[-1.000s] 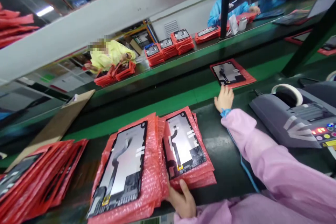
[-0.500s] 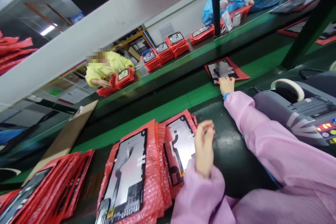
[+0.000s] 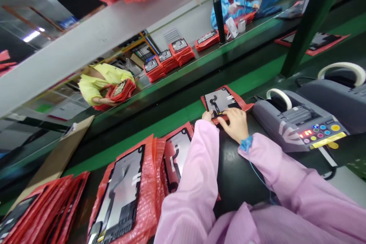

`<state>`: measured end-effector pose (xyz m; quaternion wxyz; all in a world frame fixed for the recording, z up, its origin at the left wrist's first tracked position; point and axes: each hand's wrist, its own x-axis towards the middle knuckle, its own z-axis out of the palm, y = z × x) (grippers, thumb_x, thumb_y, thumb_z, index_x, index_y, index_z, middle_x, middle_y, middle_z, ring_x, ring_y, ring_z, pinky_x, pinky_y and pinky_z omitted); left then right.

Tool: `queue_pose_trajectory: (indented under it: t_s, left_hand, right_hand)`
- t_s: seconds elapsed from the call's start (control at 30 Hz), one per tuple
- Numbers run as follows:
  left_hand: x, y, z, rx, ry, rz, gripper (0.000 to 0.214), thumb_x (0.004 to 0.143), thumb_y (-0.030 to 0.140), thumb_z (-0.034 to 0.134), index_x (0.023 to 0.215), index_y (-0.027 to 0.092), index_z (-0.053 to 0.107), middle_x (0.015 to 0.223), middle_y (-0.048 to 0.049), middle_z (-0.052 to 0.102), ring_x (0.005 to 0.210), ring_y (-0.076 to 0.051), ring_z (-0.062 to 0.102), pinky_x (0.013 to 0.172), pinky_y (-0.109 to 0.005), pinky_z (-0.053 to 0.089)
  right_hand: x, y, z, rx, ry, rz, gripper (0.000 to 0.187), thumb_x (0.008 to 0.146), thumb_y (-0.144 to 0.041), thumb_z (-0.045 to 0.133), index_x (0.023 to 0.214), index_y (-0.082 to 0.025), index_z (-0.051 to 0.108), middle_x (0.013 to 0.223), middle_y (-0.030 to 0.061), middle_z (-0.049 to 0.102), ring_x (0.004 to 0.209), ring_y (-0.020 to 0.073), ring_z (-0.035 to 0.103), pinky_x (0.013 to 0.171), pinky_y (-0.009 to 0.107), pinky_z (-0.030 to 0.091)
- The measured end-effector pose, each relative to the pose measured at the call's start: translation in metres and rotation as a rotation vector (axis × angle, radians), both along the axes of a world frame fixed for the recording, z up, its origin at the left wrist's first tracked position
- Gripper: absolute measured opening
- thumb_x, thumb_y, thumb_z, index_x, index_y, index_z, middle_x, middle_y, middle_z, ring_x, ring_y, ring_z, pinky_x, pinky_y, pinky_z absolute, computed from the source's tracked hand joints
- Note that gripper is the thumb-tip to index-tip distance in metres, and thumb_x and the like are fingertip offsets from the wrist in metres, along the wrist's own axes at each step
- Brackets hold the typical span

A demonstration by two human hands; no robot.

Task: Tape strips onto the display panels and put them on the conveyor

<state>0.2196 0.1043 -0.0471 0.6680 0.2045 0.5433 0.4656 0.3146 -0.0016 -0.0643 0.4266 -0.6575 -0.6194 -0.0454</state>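
Note:
A display panel [image 3: 220, 99] with a silver back, a black border and a dark ribbon cable lies on a red bubble-wrap bag [image 3: 236, 98], ahead of me at the green belt's near side. At its near left corner is my left hand [image 3: 208, 116], closed on the edge, with most fingers hidden. My right hand [image 3: 236, 123] grips the near edge farther right, fingers over it and thumb below. A blue band with a cord circles my right wrist. Left of my arms, more panels [image 3: 121, 187] lie on stacked red bags, one stack partly behind my left sleeve.
Grey tape dispensers [image 3: 297, 122] with lit buttons stand at the right. Red-bagged panels [image 3: 45, 209] lean at lower left. A green post [image 3: 314, 23] rises beyond the dispensers. Across the belt, a person in yellow [image 3: 100, 84] holds bagged panels; people in blue work farther back.
The panel on its red bag has come nearer and left with my right hand. My left hand, free before, has reached forward to its corner. The view has shifted right.

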Motion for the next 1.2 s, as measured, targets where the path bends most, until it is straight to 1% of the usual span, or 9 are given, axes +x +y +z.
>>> queue_pose_trajectory:
  t_s: [0.13, 0.27, 0.4, 0.53, 0.63, 0.73, 0.87, 1.0, 1.2]
  left_hand:
    - [-0.035, -0.062, -0.010, 0.001, 0.116, -0.028, 0.025, 0.080, 0.023, 0.077, 0.101, 0.016, 0.064, 0.086, -0.0018, 0.067, 0.075, -0.014, 0.066, 0.076, -0.031, 0.057]
    - [-0.057, -0.128, -0.016, 0.030, 0.202, -0.082, 0.022, 0.076, 0.019, 0.077, 0.093, 0.016, 0.064, 0.080, -0.0029, 0.067, 0.076, -0.017, 0.069, 0.084, -0.037, 0.057]
    - [-0.062, -0.183, -0.024, 0.135, 0.397, -0.060, 0.048, 0.081, 0.017, 0.068, 0.128, 0.020, 0.055, 0.126, -0.0123, 0.065, 0.128, -0.024, 0.058, 0.111, -0.040, 0.043]
    - [-0.064, -0.223, -0.045, 0.601, 0.954, -0.277, 0.066, 0.092, 0.027, 0.053, 0.152, 0.014, 0.032, 0.161, -0.0189, 0.032, 0.153, -0.026, 0.023, 0.125, -0.044, 0.023]
    - [-0.064, -0.238, -0.067, 0.745, 1.155, -0.461, 0.062, 0.095, 0.031, 0.045, 0.150, 0.004, 0.034, 0.158, -0.0256, 0.035, 0.152, -0.032, 0.025, 0.124, -0.051, 0.026]
    - [-0.064, -0.241, -0.082, 0.802, 1.214, -0.485, 0.058, 0.098, 0.032, 0.038, 0.149, 0.003, 0.036, 0.156, -0.0259, 0.039, 0.152, -0.033, 0.024, 0.122, -0.055, 0.027]
    - [-0.066, -0.240, -0.087, 0.845, 1.234, -0.472, 0.057, 0.100, 0.034, 0.034, 0.150, 0.004, 0.036, 0.155, -0.0257, 0.039, 0.152, -0.032, 0.023, 0.122, -0.057, 0.028]
    - [-0.066, -0.241, -0.086, 0.875, 1.232, -0.476, 0.057, 0.101, 0.033, 0.033, 0.148, 0.002, 0.038, 0.155, -0.0266, 0.039, 0.152, -0.033, 0.023, 0.122, -0.056, 0.027]
    - [-0.065, -0.243, -0.086, 0.886, 1.217, -0.445, 0.055, 0.101, 0.032, 0.033, 0.147, 0.003, 0.039, 0.155, -0.0261, 0.040, 0.152, -0.032, 0.024, 0.122, -0.055, 0.028]
  right_hand:
    - [0.029, -0.041, 0.004, -0.280, 0.345, -0.112, 0.051, 0.089, -0.040, 0.057, 0.128, -0.006, 0.059, 0.114, 0.0213, 0.065, 0.106, 0.0327, 0.059, 0.096, 0.050, 0.046]
    - [0.043, -0.072, -0.011, -0.468, 0.905, 0.117, 0.056, 0.073, -0.030, 0.072, 0.125, -0.015, 0.061, 0.112, 0.0137, 0.067, 0.098, 0.0254, 0.065, 0.092, 0.046, 0.054]
    - [0.038, -0.104, -0.027, -0.394, 1.212, 0.194, 0.049, 0.060, -0.025, 0.078, 0.108, -0.020, 0.067, 0.110, 0.0094, 0.070, 0.107, 0.0231, 0.066, 0.103, 0.044, 0.050]
    - [0.031, -0.126, -0.033, -0.405, 1.155, 0.181, 0.043, 0.063, -0.024, 0.073, 0.105, -0.021, 0.067, 0.104, 0.0079, 0.071, 0.101, 0.0230, 0.068, 0.097, 0.044, 0.053]
    - [0.024, -0.146, -0.031, -0.417, 0.855, 0.116, 0.042, 0.069, -0.022, 0.064, 0.110, -0.021, 0.065, 0.107, 0.0101, 0.069, 0.101, 0.0256, 0.066, 0.099, 0.049, 0.050]
    - [0.016, -0.182, -0.025, -0.268, 0.538, -0.084, 0.032, 0.077, -0.027, 0.061, 0.109, -0.022, 0.064, 0.107, 0.0112, 0.066, 0.101, 0.0272, 0.061, 0.098, 0.051, 0.048]
    - [0.030, -0.221, -0.024, 0.187, 0.923, -0.579, 0.037, 0.080, -0.049, 0.066, 0.106, -0.028, 0.050, 0.093, 0.0023, 0.055, 0.067, 0.0147, 0.053, 0.055, 0.029, 0.046]
    - [0.070, -0.215, -0.025, 0.223, 1.360, -0.539, 0.051, 0.072, -0.068, 0.068, 0.090, -0.025, 0.046, 0.081, -0.0027, 0.051, 0.050, 0.0068, 0.041, 0.040, 0.019, 0.027]
    - [0.059, -0.217, 0.028, 0.539, 0.867, -0.662, 0.030, 0.083, -0.053, 0.063, 0.074, -0.027, 0.051, 0.075, 0.0007, 0.050, 0.056, 0.0146, 0.044, 0.051, 0.032, 0.037]
